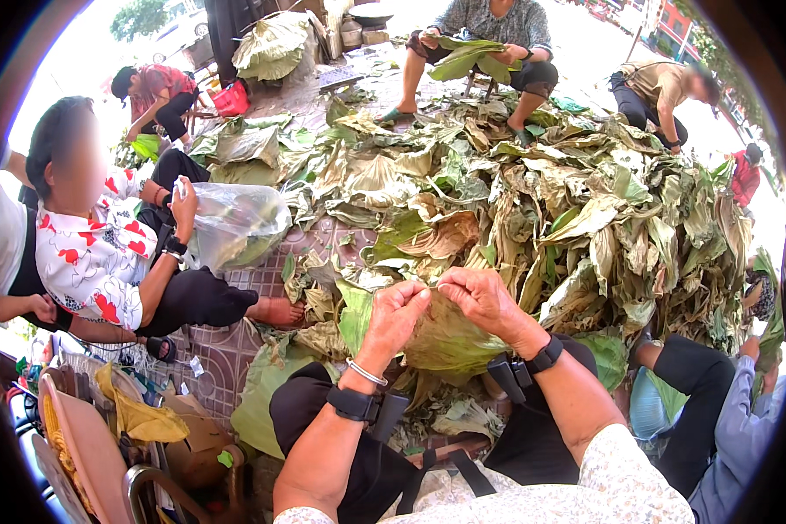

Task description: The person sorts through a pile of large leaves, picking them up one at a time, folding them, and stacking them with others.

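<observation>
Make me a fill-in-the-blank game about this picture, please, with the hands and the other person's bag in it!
1. The left hand and the right hand hold a big ____.
2. Nearest the camera, a silver bracelet circles one wrist, the ____ one.
3. On the left, the person in the red-and-white shirt holds a clear plastic ____.

Missing words: leaf; left; bag.

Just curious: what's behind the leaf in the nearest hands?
Past the top edge of the leaf, a leaf pile shows; whatever the leaf directly covers cannot be seen.
</observation>
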Tool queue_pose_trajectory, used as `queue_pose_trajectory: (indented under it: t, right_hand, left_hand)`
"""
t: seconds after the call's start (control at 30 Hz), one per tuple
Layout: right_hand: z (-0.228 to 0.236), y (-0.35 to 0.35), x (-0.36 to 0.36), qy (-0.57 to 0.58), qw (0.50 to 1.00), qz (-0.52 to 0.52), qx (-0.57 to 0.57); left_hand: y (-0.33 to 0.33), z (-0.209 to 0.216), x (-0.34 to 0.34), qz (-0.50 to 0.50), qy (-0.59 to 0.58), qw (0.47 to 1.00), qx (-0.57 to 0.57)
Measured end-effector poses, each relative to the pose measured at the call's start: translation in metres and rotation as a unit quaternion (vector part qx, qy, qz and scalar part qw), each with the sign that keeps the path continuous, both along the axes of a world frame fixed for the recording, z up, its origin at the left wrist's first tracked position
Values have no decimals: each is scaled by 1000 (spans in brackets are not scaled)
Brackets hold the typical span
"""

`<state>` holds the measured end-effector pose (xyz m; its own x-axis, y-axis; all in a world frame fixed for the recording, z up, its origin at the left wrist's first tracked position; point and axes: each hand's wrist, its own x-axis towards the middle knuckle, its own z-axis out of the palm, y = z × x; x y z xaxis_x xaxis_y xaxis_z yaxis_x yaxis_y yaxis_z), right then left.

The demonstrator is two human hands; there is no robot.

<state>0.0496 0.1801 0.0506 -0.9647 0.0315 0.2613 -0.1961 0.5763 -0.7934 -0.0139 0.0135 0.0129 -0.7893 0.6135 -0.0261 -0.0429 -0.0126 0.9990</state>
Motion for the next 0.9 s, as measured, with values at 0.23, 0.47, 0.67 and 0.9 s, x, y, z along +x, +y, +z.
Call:
queue_pose_trajectory:
  t: [0.23, 0.47, 0.67, 0.9]
  right_hand:
    - [0, 1, -1, -3, 1000, -4, -1]
    - [-3, -1, -2, 34, 999, -11, -15]
    - [-3, -3, -2, 15, 999, -8, -47]
    - [-1, -3, 1, -33, 995, -19, -90]
  left_hand:
    - [0, 4, 0, 8, 14, 999, -33]
    - [0, 5, 1, 5, 17, 1000, -21]
    - [-3, 1, 1, 7, 17, 1000, 9]
    - [3, 0, 2, -33, -22, 999, 19]
